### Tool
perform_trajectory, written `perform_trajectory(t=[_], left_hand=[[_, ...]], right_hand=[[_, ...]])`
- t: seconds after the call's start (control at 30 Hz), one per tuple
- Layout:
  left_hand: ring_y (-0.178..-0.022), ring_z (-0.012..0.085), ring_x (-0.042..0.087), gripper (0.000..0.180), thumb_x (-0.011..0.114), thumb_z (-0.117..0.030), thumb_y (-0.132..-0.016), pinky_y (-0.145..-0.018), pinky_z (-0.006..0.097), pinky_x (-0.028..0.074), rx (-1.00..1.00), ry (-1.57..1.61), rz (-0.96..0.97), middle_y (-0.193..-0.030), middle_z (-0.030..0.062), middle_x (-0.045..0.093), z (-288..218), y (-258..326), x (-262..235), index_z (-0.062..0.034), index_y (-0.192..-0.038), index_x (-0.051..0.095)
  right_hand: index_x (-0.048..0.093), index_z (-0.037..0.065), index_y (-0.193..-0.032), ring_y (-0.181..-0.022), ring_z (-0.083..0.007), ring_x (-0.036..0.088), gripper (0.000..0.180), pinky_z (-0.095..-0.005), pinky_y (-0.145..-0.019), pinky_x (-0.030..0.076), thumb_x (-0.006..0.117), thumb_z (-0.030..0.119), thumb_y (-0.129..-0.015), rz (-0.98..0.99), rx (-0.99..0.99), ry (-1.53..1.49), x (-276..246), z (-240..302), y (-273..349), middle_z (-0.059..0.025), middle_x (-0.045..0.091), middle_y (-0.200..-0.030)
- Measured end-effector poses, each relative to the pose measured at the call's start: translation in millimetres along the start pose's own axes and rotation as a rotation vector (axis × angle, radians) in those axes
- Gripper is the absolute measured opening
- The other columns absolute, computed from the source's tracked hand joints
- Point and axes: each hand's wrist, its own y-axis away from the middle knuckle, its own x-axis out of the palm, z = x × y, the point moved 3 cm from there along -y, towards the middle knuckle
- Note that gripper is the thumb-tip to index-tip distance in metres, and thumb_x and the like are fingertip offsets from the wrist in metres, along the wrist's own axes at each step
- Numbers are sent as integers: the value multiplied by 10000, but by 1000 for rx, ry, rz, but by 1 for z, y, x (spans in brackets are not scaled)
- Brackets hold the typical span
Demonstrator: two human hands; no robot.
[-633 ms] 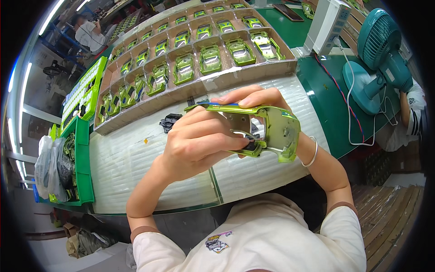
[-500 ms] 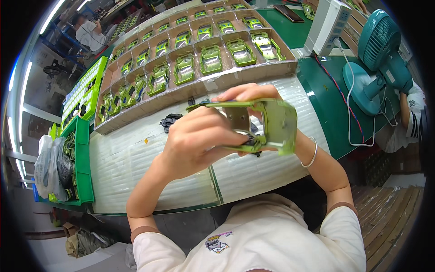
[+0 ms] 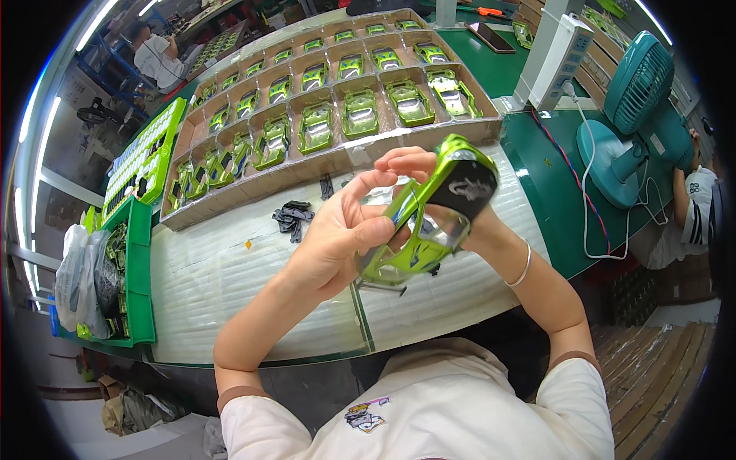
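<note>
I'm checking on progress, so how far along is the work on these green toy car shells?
Done: the cardboard tray compartments all appear to hold green shells. In hand: one green car shell, gripped by left hand and right hand. Left: small black parts lie loose on the table.

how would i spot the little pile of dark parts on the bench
Start at the long cardboard tray of green toy car bodies. Just in front of it, on the white bench top, lies a small pile of black plastic parts, the only dark loose pieces there.
</note>
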Motion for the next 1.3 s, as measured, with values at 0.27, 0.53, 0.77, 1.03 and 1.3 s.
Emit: perform_trajectory(t=[0.27,0.53,0.77,1.03,1.3], left_hand=[[-853,131,582,386,612,-117,-817,-719,268,488,-37,-34,18,-928,85,593,5,0,3,-21,-1118,389],[-896,226,582,677,812,-170,-555,-778,306,480,612,-1226,6,-1001,152,539,-6,16,32,26,-1098,458],[-938,257,592,628,817,-123,-512,-796,309,478,641,-1278,-53,-1017,181,585,-9,20,35,27,-1043,519],[-862,262,617,617,821,-136,-502,-723,301,500,666,-1395,-69,-970,185,603,-9,24,40,24,-1023,532],[-881,245,610,612,827,-118,-495,-745,298,488,654,-1336,-74,-982,184,597,-8,24,40,35,-1010,534]], right_hand=[[627,39,-880,-968,-198,519,198,-299,-793,459,691,41,-693,162,-396,115,-3,3,1,-49,588,-968],[607,81,-793,-824,-194,557,242,-299,-740,450,767,129,-618,-33,-632,338,-5,20,2,-25,637,-793],[553,100,-779,-796,-168,538,258,-267,-712,452,763,76,-633,-87,-635,260,6,9,1,-1,583,-780],[566,116,-721,-731,-138,510,255,-285,-732,422,793,133,-607,-45,-530,251,5,14,4,17,566,-701],[567,144,-703,-703,-127,517,277,-399,-910,333,811,135,-572,-103,-570,349,6,22,5,38,567,-678]])
